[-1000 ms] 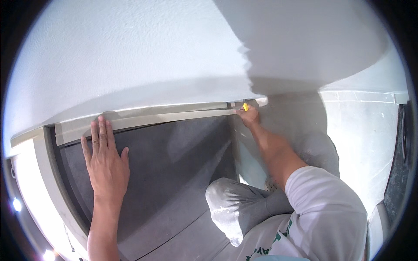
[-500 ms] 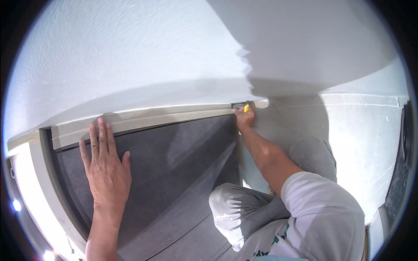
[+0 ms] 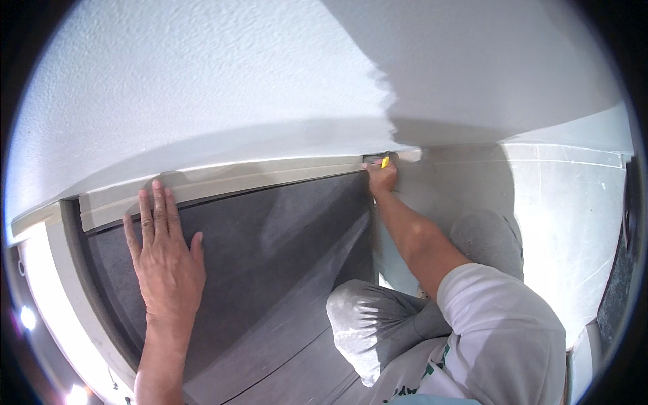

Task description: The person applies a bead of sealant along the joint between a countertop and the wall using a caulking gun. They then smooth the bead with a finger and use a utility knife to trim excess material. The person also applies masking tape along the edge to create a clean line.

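Observation:
A long beige baseboard strip [image 3: 270, 177] lies along the foot of the white wall, above the dark floor tile [image 3: 270, 250]. My left hand [image 3: 165, 270] is open and flat, its fingertips resting on the strip near its left end. At the strip's right end, my right hand [image 3: 383, 177] is closed around a small yellow tool [image 3: 385, 162] with a dark tip. Most of that tool is hidden by the fingers, so its exact kind does not show. A short dark gap [image 3: 372, 159] is visible at the strip's end, just beside the right hand's fingers.
The white textured wall [image 3: 223, 74] rises beyond the strip, with a large shadow on its right part. A pale, bright-edged panel [image 3: 81, 297] borders the left. My bent knee [image 3: 358, 324] is close to the dark tile. Light grey tiles [image 3: 567, 223] extend at right.
My right hand with the yellow tool has shifted very slightly up and right in the view. The left hand keeps its place on the strip.

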`<state>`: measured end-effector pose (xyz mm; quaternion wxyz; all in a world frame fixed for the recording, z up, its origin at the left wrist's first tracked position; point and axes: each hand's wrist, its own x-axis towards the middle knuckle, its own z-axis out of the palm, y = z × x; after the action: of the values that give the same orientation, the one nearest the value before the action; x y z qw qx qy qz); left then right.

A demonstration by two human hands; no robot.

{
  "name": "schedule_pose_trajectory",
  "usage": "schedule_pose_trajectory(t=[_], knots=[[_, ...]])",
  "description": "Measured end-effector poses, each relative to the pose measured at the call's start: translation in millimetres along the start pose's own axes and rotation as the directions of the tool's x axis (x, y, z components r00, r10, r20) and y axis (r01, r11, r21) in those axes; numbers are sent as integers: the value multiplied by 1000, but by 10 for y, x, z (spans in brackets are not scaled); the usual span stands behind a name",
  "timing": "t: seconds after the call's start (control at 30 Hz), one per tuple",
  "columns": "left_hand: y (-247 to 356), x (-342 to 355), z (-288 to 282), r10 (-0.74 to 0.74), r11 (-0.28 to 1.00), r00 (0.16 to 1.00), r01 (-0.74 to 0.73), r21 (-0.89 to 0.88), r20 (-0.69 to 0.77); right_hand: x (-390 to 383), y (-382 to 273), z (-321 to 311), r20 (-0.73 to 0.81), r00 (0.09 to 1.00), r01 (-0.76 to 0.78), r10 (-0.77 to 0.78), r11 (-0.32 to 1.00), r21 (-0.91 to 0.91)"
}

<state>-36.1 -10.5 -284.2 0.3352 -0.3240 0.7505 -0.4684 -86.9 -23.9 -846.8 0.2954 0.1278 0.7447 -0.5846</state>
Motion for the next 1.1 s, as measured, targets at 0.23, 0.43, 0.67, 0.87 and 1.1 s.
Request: schedule_pose_trajectory(t=[0.23, 0.43, 0.67, 0.87, 1.1], knots=[[191, 26, 6, -45, 996, 999, 44, -78, -5, -49, -113, 0, 36, 997, -60, 67, 984, -170], [1243, 340, 265, 59, 997, 998, -59, -41, 0, 177, 23, 49, 80, 996, 46, -47, 999, 12], [2540, 396, 972, 268, 962, 955, -259, -85, 124, -24, 107, 98, 92, 996, 14, -2, 992, -124], [3255, 677, 1188, 375, 922, 918, -355, -151, 129, 58, 175, 102, 150, 987, -26, 59, 977, -211], [4080, 1018, 1488, 465, 876, 878, -439, -199, 114, 172, 304, -3, 151, 934, 351, -323, 909, -224]])
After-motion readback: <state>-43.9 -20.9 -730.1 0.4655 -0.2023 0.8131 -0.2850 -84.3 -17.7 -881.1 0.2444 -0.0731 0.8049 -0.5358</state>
